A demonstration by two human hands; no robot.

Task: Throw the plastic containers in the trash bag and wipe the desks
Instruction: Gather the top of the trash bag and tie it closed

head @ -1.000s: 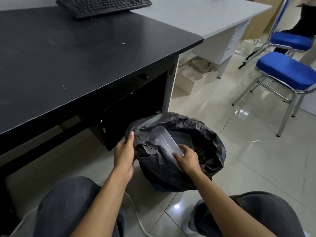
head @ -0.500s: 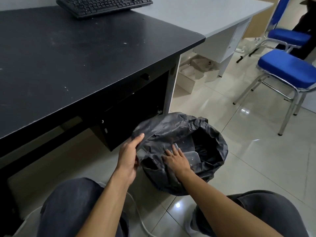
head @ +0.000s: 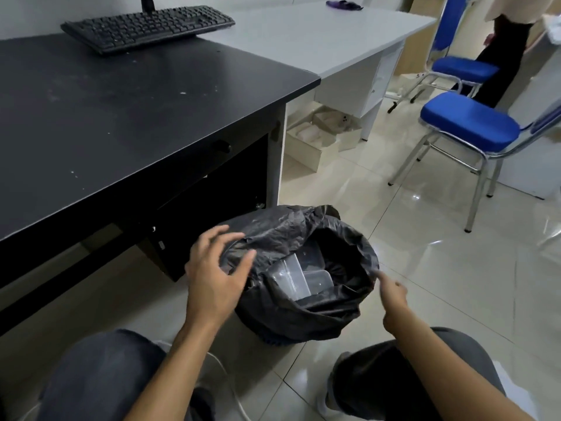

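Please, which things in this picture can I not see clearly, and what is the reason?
Head view only.
Right hand: motion blur; its finger pose is unclear.
Plastic containers: folds of the trash bag hide part; their number is unclear.
Purple thing on the grey desk: small, far; cloth or not, unclear.
Monitor: top edge cuts it; only the stand shows.

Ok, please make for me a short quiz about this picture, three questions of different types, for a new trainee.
1. True or false: the plastic containers lie inside the trash bag.
2. What does the left hand hold? A) a container B) a cloth C) nothing
3. What colour are the chair seats?
Key: 1 true; 2 C; 3 blue.
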